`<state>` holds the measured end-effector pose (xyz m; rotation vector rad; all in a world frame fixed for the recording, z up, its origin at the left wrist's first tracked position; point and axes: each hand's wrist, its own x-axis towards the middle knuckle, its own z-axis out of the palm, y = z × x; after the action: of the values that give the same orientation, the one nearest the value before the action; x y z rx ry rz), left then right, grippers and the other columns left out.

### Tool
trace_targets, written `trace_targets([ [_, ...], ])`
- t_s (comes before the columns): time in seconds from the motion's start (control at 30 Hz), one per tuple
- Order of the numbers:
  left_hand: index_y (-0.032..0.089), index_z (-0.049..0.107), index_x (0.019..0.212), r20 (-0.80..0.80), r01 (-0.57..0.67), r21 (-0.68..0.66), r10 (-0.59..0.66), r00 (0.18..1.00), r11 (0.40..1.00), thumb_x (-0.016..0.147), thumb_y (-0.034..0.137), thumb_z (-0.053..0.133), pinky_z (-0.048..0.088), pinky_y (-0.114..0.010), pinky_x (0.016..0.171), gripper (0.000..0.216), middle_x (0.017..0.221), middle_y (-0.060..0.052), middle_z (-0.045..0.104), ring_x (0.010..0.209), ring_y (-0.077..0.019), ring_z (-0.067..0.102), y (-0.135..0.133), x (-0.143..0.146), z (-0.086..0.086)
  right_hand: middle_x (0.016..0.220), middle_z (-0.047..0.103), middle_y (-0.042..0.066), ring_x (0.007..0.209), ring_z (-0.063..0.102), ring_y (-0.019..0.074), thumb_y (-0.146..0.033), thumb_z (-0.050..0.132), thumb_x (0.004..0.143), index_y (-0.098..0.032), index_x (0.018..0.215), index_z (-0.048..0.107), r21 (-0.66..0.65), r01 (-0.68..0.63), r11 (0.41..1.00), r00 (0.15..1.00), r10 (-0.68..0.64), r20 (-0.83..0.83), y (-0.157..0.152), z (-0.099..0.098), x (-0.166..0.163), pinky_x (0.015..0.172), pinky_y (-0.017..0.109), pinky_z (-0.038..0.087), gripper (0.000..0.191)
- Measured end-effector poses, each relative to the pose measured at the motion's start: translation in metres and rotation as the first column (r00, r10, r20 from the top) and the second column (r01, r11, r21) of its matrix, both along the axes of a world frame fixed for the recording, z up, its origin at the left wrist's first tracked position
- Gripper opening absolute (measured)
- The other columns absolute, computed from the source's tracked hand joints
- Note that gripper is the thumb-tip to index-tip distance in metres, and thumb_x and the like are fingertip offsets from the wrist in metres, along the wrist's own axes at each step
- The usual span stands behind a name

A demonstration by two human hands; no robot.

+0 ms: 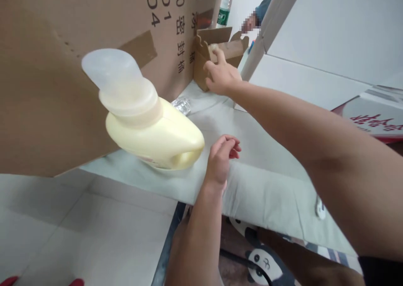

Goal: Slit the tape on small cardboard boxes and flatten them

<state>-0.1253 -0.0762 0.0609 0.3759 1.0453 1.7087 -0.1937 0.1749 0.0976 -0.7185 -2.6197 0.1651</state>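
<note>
My right hand point(222, 74) reaches to a small opened cardboard box point(201, 74) at the back of the table. Its fingers are apart, bent at the box's near edge. A pale, blurred bit point(214, 51) shows by the fingertips; whether they touch it I cannot tell. Above the table's front part, my left hand point(223, 153) is loosely curled, fingers together, with nothing seen in it. Left of it stands a big pale yellow plastic jug point(157, 130) with a hollow handle and a translucent, scoop-like top point(115, 74).
A large printed cardboard carton point(63, 88) walls off the left side. Behind the small box stands a water bottle point(224, 9); a clear plastic bottle point(181, 105) lies behind the jug. A cloth point(258, 185) covers the table. At right are a white carton with red lettering point(371, 114) and a small white object point(320, 208).
</note>
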Motion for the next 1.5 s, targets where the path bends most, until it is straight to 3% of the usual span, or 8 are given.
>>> trace_targets([
  [0.17, 0.021, 0.061, 0.078, -0.114, 0.084, 0.060, -0.076, 0.990, 0.995, 0.078, 0.033, 0.061, 0.043, -0.033, 0.073, 0.012, 0.075, -0.002, 0.057, 0.070, -0.0161, 0.050, -0.005, -0.019, 0.003, 0.133, 0.060, 0.014, 0.112, 0.062, 0.0355, -0.043, 0.067, 0.082, -0.024, 0.098, 0.065, -0.007, 0.056, 0.998, 0.998, -0.056, -0.042, 0.051, -0.011, -0.055, 0.101, 0.057, 0.052, 0.025],
  [0.33, 0.021, 0.062, 0.080, -0.198, 0.123, 0.075, -0.107, 0.974, 0.990, 0.078, 0.034, 0.062, 0.043, -0.032, 0.071, 0.014, 0.076, -0.002, 0.057, 0.072, -0.0165, 0.051, -0.016, -0.022, 0.001, 0.134, 0.058, 0.015, 0.125, 0.058, 0.0378, -0.037, 0.053, 0.093, -0.022, 0.094, 0.065, 0.012, 0.113, 0.994, 0.994, -0.113, -0.008, 0.031, -0.004, -0.024, 0.113, 0.058, 0.044, 0.019],
  [0.63, 0.023, 0.060, 0.082, -0.359, -0.118, 0.144, 0.163, 0.919, 0.982, 0.084, 0.036, 0.061, 0.043, -0.032, 0.073, 0.013, 0.075, -0.001, 0.054, 0.075, -0.0183, 0.050, -0.012, 0.010, 0.002, 0.112, 0.074, 0.010, 0.098, 0.071, 0.0256, -0.029, 0.049, 0.097, -0.021, 0.082, 0.069, -0.081, 0.136, 0.987, 0.969, -0.149, -0.197, -0.066, 0.024, 0.162, 0.093, 0.043, 0.056, 0.026],
  [0.8, 0.026, 0.057, 0.102, -0.504, -0.436, 0.274, 0.514, 0.694, 0.857, 0.088, 0.039, 0.060, 0.041, -0.037, 0.103, 0.020, 0.109, -0.004, 0.056, 0.113, -0.0239, 0.052, 0.000, 0.027, 0.005, 0.085, 0.075, 0.006, 0.076, 0.071, 0.0196, -0.037, 0.051, 0.101, -0.022, 0.058, 0.063, -0.145, 0.056, 0.988, 0.922, -0.107, -0.373, -0.163, 0.031, 0.308, 0.067, 0.033, 0.059, 0.047],
  [0.87, 0.028, 0.054, 0.117, -0.522, -0.407, 0.343, 0.532, 0.667, 0.847, 0.088, 0.042, 0.062, 0.037, -0.039, 0.111, 0.033, 0.127, -0.005, 0.053, 0.129, -0.0255, 0.047, 0.007, 0.030, 0.005, 0.082, 0.076, 0.005, 0.064, 0.069, 0.0169, -0.034, 0.054, 0.101, -0.022, 0.060, 0.066, -0.245, 0.045, 0.969, 0.892, -0.149, -0.427, -0.196, 0.023, 0.357, 0.052, 0.029, 0.054, 0.044],
  [1.0, 0.030, 0.058, 0.124, -0.581, -0.067, 0.358, 0.278, 0.765, 0.931, 0.090, 0.052, 0.062, 0.042, -0.038, 0.109, 0.040, 0.125, -0.005, 0.061, 0.127, -0.0265, 0.056, 0.020, 0.039, 0.003, 0.087, 0.079, 0.006, 0.056, 0.069, 0.0162, -0.029, 0.054, 0.100, -0.022, 0.068, 0.073, -0.322, 0.017, 0.947, 0.852, -0.182, -0.490, -0.236, -0.001, 0.417, 0.046, 0.028, 0.054, 0.037],
  [1.33, 0.027, 0.057, 0.110, -0.533, -0.019, 0.445, 0.282, 0.798, 0.895, 0.086, 0.056, 0.065, 0.046, -0.041, 0.106, 0.038, 0.113, -0.003, 0.066, 0.118, -0.0260, 0.062, 0.037, 0.071, 0.002, 0.128, 0.074, 0.013, 0.128, 0.066, 0.0345, -0.032, 0.063, 0.093, -0.026, 0.088, 0.072, -0.272, 0.132, 0.953, 0.810, -0.262, -0.525, -0.237, -0.031, 0.441, 0.084, 0.044, 0.065, 0.012],
  [1.5, 0.029, 0.055, 0.101, -0.569, -0.019, 0.417, 0.277, 0.774, 0.909, 0.089, 0.045, 0.065, 0.044, -0.044, 0.112, 0.023, 0.087, 0.001, 0.069, 0.109, -0.0232, 0.066, 0.041, 0.071, -0.003, 0.146, 0.062, 0.010, 0.100, 0.076, 0.0273, -0.029, 0.057, 0.096, -0.029, 0.108, 0.076, -0.222, 0.128, 0.966, 0.864, -0.219, -0.454, -0.224, -0.037, 0.423, 0.078, 0.043, 0.064, 0.023],
])
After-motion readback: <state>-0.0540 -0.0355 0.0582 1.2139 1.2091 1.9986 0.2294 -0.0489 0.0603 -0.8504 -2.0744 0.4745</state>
